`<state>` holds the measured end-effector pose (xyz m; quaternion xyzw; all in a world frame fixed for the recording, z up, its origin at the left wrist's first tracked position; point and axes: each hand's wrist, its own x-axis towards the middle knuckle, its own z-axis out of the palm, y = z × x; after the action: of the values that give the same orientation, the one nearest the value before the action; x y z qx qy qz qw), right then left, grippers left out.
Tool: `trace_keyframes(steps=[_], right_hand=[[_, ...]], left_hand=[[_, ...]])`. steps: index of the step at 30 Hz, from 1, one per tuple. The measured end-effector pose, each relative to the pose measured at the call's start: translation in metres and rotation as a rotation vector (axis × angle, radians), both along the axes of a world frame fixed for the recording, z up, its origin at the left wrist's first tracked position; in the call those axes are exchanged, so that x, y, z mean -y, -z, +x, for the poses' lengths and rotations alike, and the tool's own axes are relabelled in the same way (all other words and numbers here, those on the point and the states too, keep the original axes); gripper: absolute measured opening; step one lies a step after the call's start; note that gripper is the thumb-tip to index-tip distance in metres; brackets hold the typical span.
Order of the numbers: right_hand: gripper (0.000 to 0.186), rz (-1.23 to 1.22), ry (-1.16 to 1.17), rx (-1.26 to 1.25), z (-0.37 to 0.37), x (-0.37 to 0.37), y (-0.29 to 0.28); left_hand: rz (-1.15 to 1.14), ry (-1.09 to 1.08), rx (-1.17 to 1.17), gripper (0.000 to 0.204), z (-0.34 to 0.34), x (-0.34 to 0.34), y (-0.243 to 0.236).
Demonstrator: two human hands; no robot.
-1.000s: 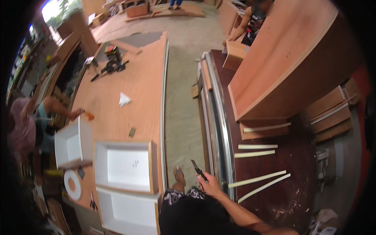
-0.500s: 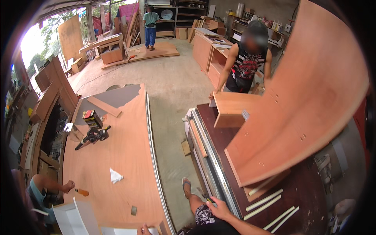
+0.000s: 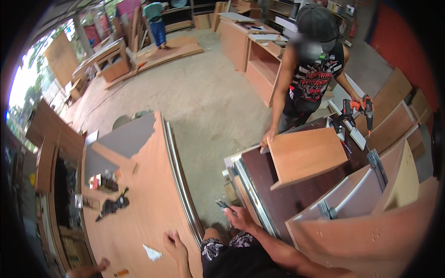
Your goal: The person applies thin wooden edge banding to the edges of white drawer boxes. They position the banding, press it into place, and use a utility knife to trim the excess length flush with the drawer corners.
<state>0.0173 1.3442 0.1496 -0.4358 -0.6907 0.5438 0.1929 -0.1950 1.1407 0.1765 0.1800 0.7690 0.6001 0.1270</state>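
Observation:
My right hand (image 3: 241,218) is closed round a slim, dark-handled hand tool (image 3: 223,204) in front of my body; its tip is blurred. To its left, my left hand (image 3: 176,245) hovers by the edge of a wood-faced sheet (image 3: 143,217), fingers curled, with nothing seen in them. Beyond my right hand, a small wooden drawer-like box (image 3: 306,153) rests on a dark red-brown tabletop (image 3: 255,173). A co-worker (image 3: 315,74) grips its far left corner and holds an orange-and-black cordless drill (image 3: 359,107). Nearer me on the right lies a large wooden cabinet part (image 3: 357,236) with metal slides (image 3: 328,211).
A black power tool (image 3: 112,205), a small box (image 3: 104,182), a wood strip (image 3: 113,156) and white paper (image 3: 152,252) lie on the left sheet. Another person's hand (image 3: 103,265) reaches in at lower left. A second person (image 3: 155,23) stands far back.
The view has turned right and down. The large panel, raised before, is now low at right with its slides showing. My left hand has come up off the lower edge; the co-worker's drill is now visible.

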Motion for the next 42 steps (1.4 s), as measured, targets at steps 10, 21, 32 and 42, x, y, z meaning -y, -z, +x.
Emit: trace_keyframes(steps=[10,21,32,42], right_hand=[[0.031,-0.301,-0.03,-0.154,-0.211,-0.209,0.012],[0.03,-0.339,0.231,-0.155,-0.33,-0.447,0.036],[0.034,-0.145,0.182,0.034,-0.406,-0.729,0.053],[0.03,-0.233,0.205,-0.001,-0.549,-1.033,-0.032]], left_hand=[[-0.262,-0.041,-0.153,0.035,-0.174,-0.115,0.098],[-0.17,0.151,-0.184,0.021,-0.401,-0.394,0.057],[-0.438,0.438,-0.309,0.047,-0.498,-0.69,0.04],[-0.429,0.511,-0.037,0.031,-0.646,-0.907,0.079]])
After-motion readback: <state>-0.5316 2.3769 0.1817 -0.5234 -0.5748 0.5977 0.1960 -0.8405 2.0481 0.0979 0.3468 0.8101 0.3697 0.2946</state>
